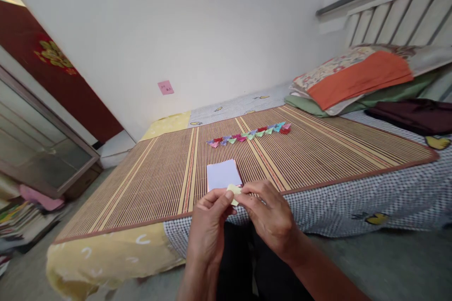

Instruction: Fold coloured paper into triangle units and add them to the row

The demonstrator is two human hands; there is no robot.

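A small pale yellow piece of folded paper (234, 191) is pinched between both hands above the front edge of the bed. My left hand (212, 216) grips its left side, thumb on top. From the right, my right hand (270, 214) holds the other side with thumb and fingers closed on it. Just beyond the hands, a stack of lilac paper sheets (223, 174) lies on the striped mat (155, 188). Farther back on the mat lies a zigzag row of folded papers (250, 135) in pink, red, green and blue.
Folded bedding with an orange cloth (360, 77) and a dark maroon cloth (409, 115) lie at the right of the bed. A pink note (165, 87) is on the wall. Books and papers (21, 221) are at the far left.
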